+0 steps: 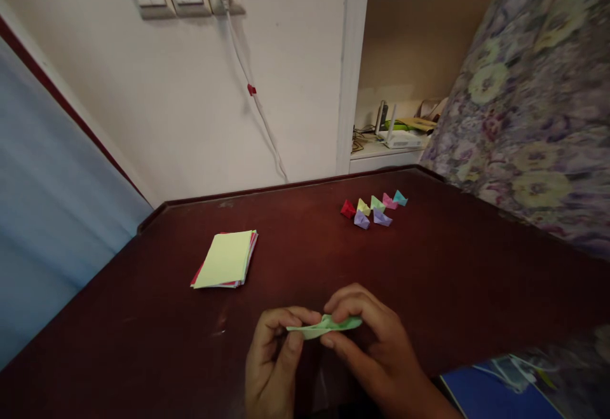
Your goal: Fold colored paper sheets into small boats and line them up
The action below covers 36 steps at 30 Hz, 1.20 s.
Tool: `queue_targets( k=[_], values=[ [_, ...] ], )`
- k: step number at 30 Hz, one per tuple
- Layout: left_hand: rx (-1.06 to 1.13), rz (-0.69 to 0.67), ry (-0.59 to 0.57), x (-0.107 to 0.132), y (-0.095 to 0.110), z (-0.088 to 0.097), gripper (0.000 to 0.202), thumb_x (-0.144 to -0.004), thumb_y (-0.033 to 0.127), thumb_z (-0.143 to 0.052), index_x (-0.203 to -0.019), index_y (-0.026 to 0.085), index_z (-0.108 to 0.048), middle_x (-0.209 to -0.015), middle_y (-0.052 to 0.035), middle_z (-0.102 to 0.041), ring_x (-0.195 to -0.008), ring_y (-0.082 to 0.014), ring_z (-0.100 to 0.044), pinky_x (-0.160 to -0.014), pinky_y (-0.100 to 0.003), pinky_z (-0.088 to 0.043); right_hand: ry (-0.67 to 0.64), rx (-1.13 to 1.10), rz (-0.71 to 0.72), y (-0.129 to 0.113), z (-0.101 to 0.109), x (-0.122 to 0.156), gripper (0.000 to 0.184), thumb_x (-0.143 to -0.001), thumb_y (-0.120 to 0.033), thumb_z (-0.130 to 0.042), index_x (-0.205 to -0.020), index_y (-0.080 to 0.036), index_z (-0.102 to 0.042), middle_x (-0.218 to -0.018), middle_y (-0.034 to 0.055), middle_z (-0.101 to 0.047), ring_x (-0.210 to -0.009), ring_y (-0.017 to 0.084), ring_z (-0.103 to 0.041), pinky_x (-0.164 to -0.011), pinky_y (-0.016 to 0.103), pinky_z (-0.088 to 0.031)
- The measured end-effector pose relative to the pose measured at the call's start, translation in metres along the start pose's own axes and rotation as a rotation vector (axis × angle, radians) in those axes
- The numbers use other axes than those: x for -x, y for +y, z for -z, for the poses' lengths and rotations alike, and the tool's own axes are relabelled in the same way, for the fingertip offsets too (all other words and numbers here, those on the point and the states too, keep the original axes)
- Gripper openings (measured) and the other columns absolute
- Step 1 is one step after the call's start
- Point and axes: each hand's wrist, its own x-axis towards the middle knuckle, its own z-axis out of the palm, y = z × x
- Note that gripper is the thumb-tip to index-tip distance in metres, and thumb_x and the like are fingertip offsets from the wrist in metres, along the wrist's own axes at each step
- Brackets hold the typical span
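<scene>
A folded piece of light green paper [314, 331] is held between both hands above the near part of the table. My left hand [276, 355] pinches its left end between thumb and fingers. The right end is gripped by my right hand [372, 343], thumb below and fingers on top, covering part of it. The paper is narrow and boat-like, with a small raised fold in its middle. Beyond my left hand lies a stack of coloured paper sheets [226, 259], pale yellow on top with red edges showing beneath.
Several small folded paper boats [376, 206] in red, yellow, green, pink, blue and purple stand at the back right of the dark red table [295, 247]. A blue flat item [500, 393] lies at the lower right. Curtains [519, 107] hang on both sides.
</scene>
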Motion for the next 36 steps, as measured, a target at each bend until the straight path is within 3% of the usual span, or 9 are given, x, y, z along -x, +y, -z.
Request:
queue_targets(
  k=[6,10,14,17,22,29,33,36],
  values=[
    [0.011,0.029,-0.036,0.002,-0.001,0.001,0.006,-0.09,0.032,-0.07,-0.095,0.027,-0.071,-0.095,-0.0022,-0.077,-0.09,-0.0191,-0.07,-0.084,-0.027,-0.056,0.023,-0.065,-0.176,0.002,-0.003,0.003,0.015,-0.084,-0.017,-0.068,-0.092,-0.026,-0.058,-0.085,-0.0036,-0.06,-0.079,0.016,-0.06,-0.074,0.026,-0.047],
    [-0.035,0.173,-0.069,0.001,0.001,0.002,0.028,-0.081,0.033,-0.08,-0.108,0.029,-0.072,-0.098,-0.0027,-0.074,-0.086,-0.0197,-0.07,-0.077,-0.026,-0.056,-0.003,-0.089,-0.227,0.005,-0.004,0.006,0.015,-0.085,-0.018,-0.066,-0.094,-0.027,-0.058,-0.086,-0.0034,-0.061,-0.08,0.016,-0.061,-0.073,0.026,-0.047],
    [-0.194,0.167,-0.12,-0.004,0.002,0.001,0.009,-0.084,0.031,-0.076,-0.086,0.022,-0.076,-0.084,-0.001,-0.067,-0.078,-0.0163,-0.063,-0.071,-0.022,-0.051,-0.032,-0.042,-0.195,0.006,-0.004,0.006,0.014,-0.086,-0.017,-0.064,-0.094,-0.027,-0.058,-0.087,-0.0029,-0.062,-0.081,0.016,-0.061,-0.075,0.027,-0.047],
    [-0.244,0.162,-0.123,-0.007,0.0,0.001,0.018,-0.088,0.034,-0.071,-0.077,0.02,-0.073,-0.077,-0.0005,-0.064,-0.074,-0.0162,-0.058,-0.07,-0.023,-0.048,-0.032,-0.031,-0.196,0.007,-0.005,0.005,0.015,-0.085,-0.018,-0.065,-0.096,-0.026,-0.06,-0.087,-0.0024,-0.063,-0.081,0.017,-0.062,-0.076,0.027,-0.047],
    [-0.311,0.162,-0.017,-0.008,-0.003,0.002,0.022,-0.086,0.037,-0.072,-0.072,0.02,-0.071,-0.07,0.0007,-0.063,-0.069,-0.0163,-0.056,-0.067,-0.023,-0.046,-0.006,-0.122,-0.305,0.008,-0.01,0.006,0.023,-0.083,-0.023,-0.069,-0.105,-0.025,-0.062,-0.09,0.0001,-0.065,-0.084,0.019,-0.064,-0.075,0.029,-0.049],
    [-0.366,0.19,0.021,-0.008,-0.002,0.0,0.029,-0.084,0.039,-0.074,-0.064,0.019,-0.067,-0.063,0.0012,-0.061,-0.063,-0.0158,-0.054,-0.064,-0.024,-0.045,0.035,-0.176,-0.334,0.014,-0.015,0.008,0.016,-0.085,-0.027,-0.067,-0.1,-0.023,-0.063,-0.083,0.0001,-0.064,-0.077,0.018,-0.064,-0.07,0.028,-0.049],
    [-0.286,0.257,0.046,-0.006,-0.004,0.005,0.022,-0.081,0.042,-0.077,-0.086,0.02,-0.075,-0.077,-0.001,-0.069,-0.072,-0.0175,-0.059,-0.068,-0.025,-0.048,0.053,-0.206,-0.377,0.016,-0.014,0.006,0.018,-0.084,-0.027,-0.068,-0.1,-0.023,-0.062,-0.083,-0.0009,-0.063,-0.077,0.018,-0.063,-0.071,0.027,-0.048],
    [-0.213,0.251,0.127,-0.007,-0.005,0.009,0.026,-0.081,0.043,-0.077,-0.098,0.022,-0.074,-0.086,-0.0012,-0.071,-0.077,-0.0183,-0.061,-0.071,-0.025,-0.049,0.067,-0.194,-0.391,0.016,-0.013,0.005,0.019,-0.083,-0.026,-0.067,-0.101,-0.023,-0.062,-0.084,-0.0014,-0.062,-0.078,0.017,-0.062,-0.07,0.027,-0.048]
  ],
)
